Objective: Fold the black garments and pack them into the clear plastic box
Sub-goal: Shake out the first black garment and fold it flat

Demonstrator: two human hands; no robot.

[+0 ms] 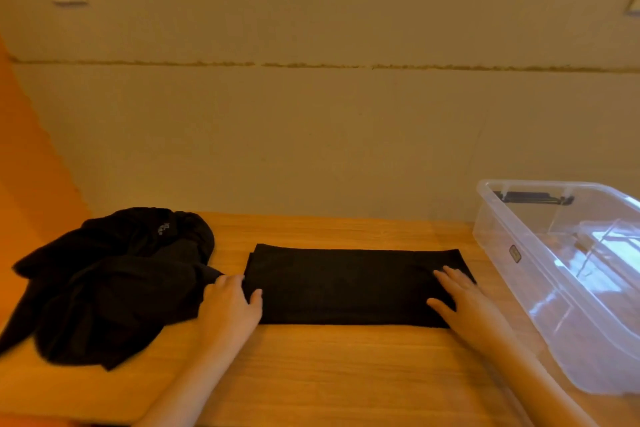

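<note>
Black cloth lay as a long folded strip [353,282] across the middle of the table [311,374], and I had both hands at its ends. My left hand [231,305] was at the left end, thumb on top of the fabric and fingers curled toward the edge; whether they were already under the edge I could not tell, so I read it as a loose pinch at most. My right hand [465,302] lay flat on the right end, fingers straight, pressing the cloth down and holding nothing.

I judged the step in hand to be one more fold, end over end, to shorten the strip for the box [540,274], which stood open just to the right and looked empty. To do it well, I wanted the right hand to keep that end pinned while the left lifted all layers together and carried them across, edges matched, then smoothed the crease flat.

An unfolded pile [104,284] waited at the left, touching the left hand, so I needed to lift only the strip.
</note>
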